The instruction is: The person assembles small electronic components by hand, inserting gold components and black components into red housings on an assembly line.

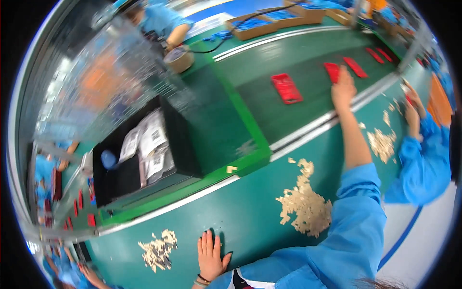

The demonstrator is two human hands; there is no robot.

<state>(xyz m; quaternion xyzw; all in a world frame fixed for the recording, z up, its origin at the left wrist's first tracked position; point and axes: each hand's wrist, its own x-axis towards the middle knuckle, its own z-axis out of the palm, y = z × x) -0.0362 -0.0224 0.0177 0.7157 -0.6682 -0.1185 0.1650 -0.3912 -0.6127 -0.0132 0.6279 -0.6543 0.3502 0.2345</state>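
Observation:
My left hand (210, 253) lies flat on the green work table, fingers stretched out, with nothing in it. To its left is a small pile of pale cream pieces (158, 250); a larger pile of the same pieces (305, 209) lies to its right. My right arm reaches far over the conveyor belt (250, 65). There my right hand (343, 89) has its fingers on the edge of a red phone case (331, 72), seeming to grip it; the fingertips are slightly blurred. Another red phone case (286, 88) lies left of it on the belt, and one more (355, 67) just to the right.
A black bin (180, 144) holding white-labelled bags stands at the left, beside a clear plastic screen (103, 79). A co-worker's sleeve (418, 164) and hands are at the right, near another cream pile (382, 144). Cardboard boxes (250, 32) with blue items line the belt's far side.

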